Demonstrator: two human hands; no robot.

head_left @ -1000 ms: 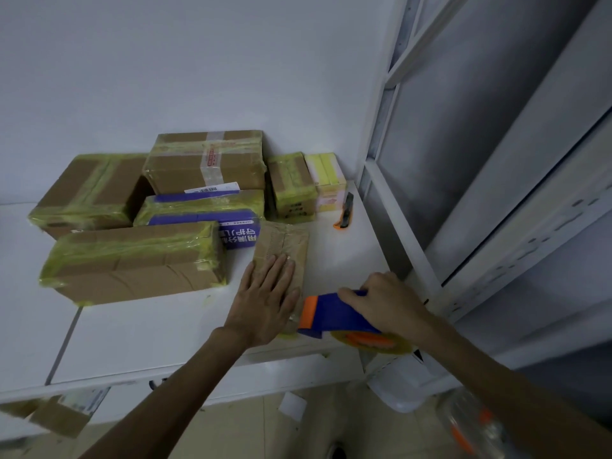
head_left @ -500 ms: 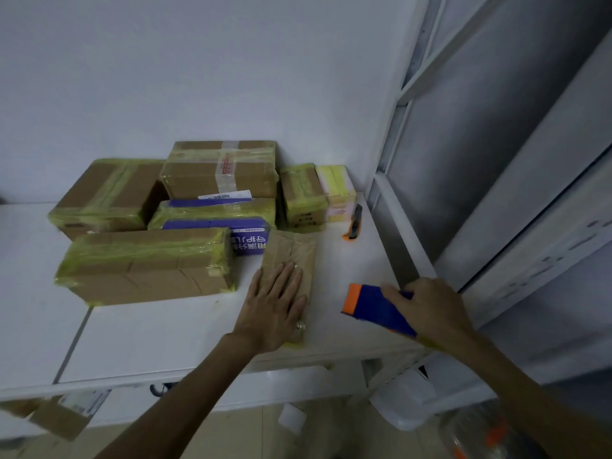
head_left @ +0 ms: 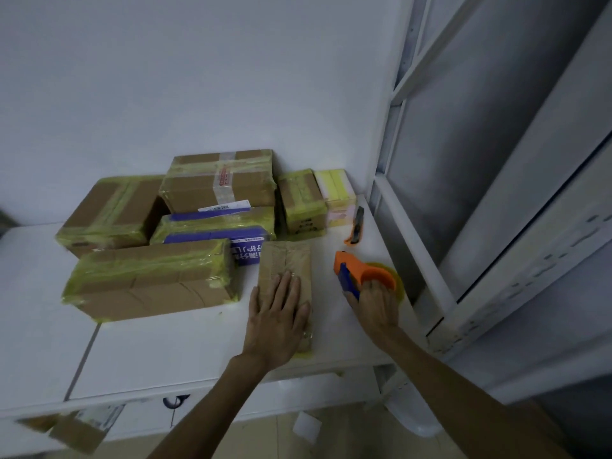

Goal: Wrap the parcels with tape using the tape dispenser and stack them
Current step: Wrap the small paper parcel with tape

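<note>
On counter [head_left: 165, 352]: flat brown parcel [head_left: 286, 266], left grip [head_left: 276, 321] laid on top, fingers straight. Just right of parcel, right grip [head_left: 374, 306] clasps tape dispenser [head_left: 359, 276]. Behind and left of parcel, taped boxes [head_left: 149, 279] piled. Likely step: taping this parcel. Next needs dispenser brought onto parcel and strip pulled while parcel stays pinned.

A white table [head_left: 165, 359] is spreading across the scene, with a dark seam [head_left: 82, 356] running far to near through its left part. An orange-and-black knife [head_left: 356, 226] is lying at the table's far right, just beside a white metal rack [head_left: 414, 233] rising along the right side. A plain white wall [head_left: 198, 77] is standing behind the table. Below the near edge, tan floor [head_left: 265, 442] is showing, a white paper scrap [head_left: 308, 425] lying on it. At the near left, blurred cardboard [head_left: 79, 432] is sitting under the table. Something white and rounded [head_left: 410, 419] is sitting by the rack's foot.
</note>
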